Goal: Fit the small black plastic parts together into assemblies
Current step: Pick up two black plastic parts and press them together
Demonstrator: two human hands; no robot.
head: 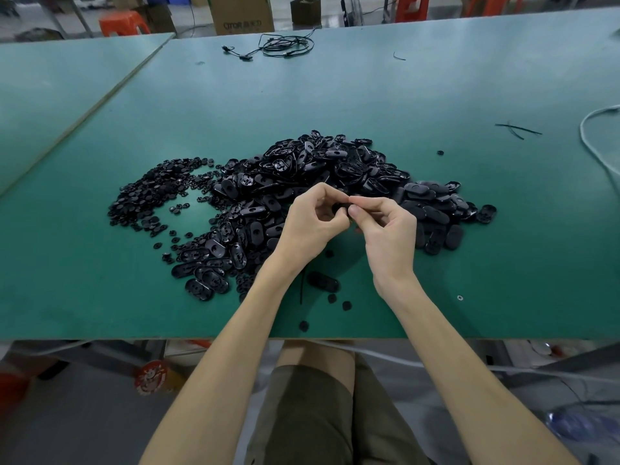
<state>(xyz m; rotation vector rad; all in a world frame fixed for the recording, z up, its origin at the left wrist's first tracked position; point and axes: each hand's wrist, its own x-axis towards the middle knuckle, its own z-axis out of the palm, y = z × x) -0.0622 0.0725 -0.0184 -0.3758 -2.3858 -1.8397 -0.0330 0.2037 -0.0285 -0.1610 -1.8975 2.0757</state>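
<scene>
Black part (342, 207) mostly hidden between fingers (358, 214), white cable (582, 131) cut by right edge, cardboard box (241, 13) cropped at top

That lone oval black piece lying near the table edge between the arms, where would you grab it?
Probably pinch the oval piece across its two long sides, coming from straight above. It lies flat on the green table, apart from the pile, and is narrowest that way.

I count one left hand (312, 223), one right hand (385, 229), one main green table (436, 95), one side table (50, 95), one cable coil (288, 47), oval shells (318, 162) and round buttons (151, 193) beyond counting
</scene>
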